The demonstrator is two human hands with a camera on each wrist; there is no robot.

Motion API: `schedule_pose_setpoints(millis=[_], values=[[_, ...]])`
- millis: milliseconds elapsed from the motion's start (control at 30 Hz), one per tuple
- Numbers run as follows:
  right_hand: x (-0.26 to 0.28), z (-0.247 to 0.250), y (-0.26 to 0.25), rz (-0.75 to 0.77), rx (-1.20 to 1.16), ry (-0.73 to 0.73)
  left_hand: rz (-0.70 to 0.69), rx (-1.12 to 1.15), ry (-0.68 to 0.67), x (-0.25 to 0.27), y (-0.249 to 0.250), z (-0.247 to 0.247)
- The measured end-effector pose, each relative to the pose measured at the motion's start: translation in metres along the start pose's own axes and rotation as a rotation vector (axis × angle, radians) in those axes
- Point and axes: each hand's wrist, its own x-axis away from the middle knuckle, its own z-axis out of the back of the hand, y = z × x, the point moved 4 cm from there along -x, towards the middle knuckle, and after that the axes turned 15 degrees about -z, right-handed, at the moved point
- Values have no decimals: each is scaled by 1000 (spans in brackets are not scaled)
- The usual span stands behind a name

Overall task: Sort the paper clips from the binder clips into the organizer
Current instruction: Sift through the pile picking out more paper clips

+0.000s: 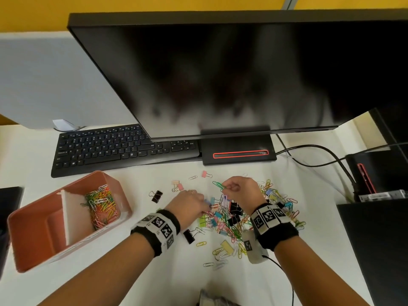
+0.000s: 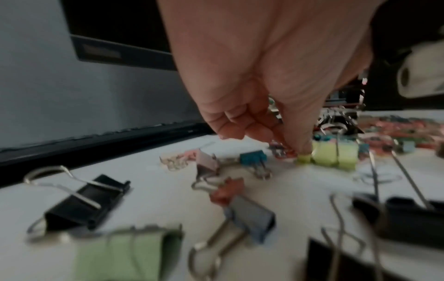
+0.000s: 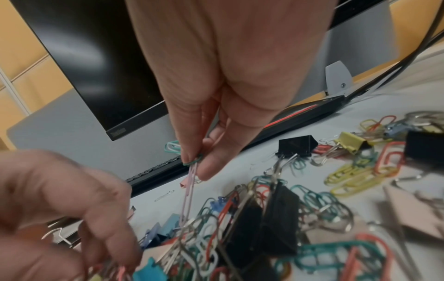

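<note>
Right hand [image 1: 239, 191] is up above the pile of clips [image 1: 240, 217], thumb and forefinger pinched tight on a green paper clip [image 1: 219, 185]. From the head view that clip sticks out to the left of the fingertips and slightly away from the person, long axis close to level. The right wrist view shows more: a pink paper clip [image 3: 188, 194] hangs from the same pinch, long axis nearly vertical, its lower end reaching down into the tangle of clips on the desk [image 1: 167, 272]. So the held clips sit right at the fingertips, one jutting sideways, one dangling below.

Left hand [image 1: 189, 202] is low at the left edge of the pile, fingers curled down, tips pressed together onto small clips beside a yellow-green binder clip [image 2: 334, 155]; whether it has actually lifted anything, the blur won't say.

Over on the left sits the pink organizer [image 1: 28, 244], well apart from both hands, its far compartment holding a heap of coloured paper clips [image 1: 101, 206], a white divider [image 1: 74, 217] beside them. Loose black binder clips lie around the pile, one [image 1: 157, 196] just left of the left hand.
</note>
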Motion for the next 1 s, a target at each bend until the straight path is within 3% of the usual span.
schedule_pose_setpoints(millis=[167, 800, 933, 1000], values=[[2, -2, -1, 0, 2, -20, 106, 53, 41, -8, -6, -2], [19, 5, 3, 32, -17, 7, 244, -43, -76, -1, 2, -12], [29, 4, 4, 46, 5, 49, 221, -10, -45, 2, 9, -12], [32, 0, 6, 37, -16, 49, 276, 76, 41, 9, 7, -8]])
